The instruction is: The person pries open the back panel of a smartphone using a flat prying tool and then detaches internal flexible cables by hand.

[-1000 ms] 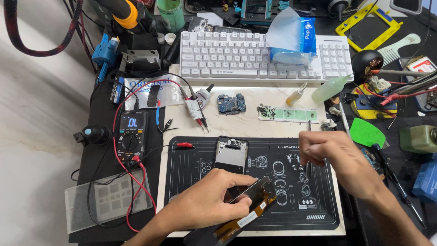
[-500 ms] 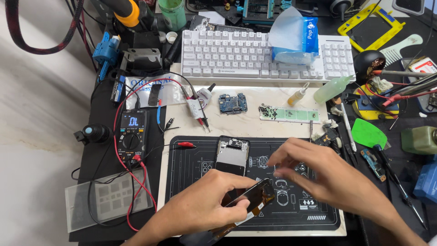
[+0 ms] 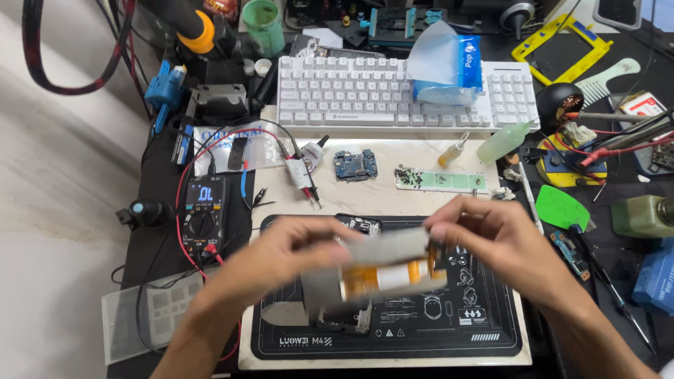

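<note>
Both hands hold one flat phone panel level above the black work mat. The panel is grey with orange flex cable and a white patch, and it is blurred by motion. My left hand grips its left end, my right hand pinches its right end. A dark phone body lies on the mat just behind the panel, mostly hidden by it and my hands. A second dark part shows under the panel's near edge.
A white keyboard with a blue tissue pack lies at the back. A multimeter with red leads sits left of the mat. A small blue circuit board, a green strip, a green pick and tools crowd the right.
My right hand came left from the mat's right edge and took the panel's right end. Held at first by the left hand alone near the mat's front, the panel is now raised and turned flat.
</note>
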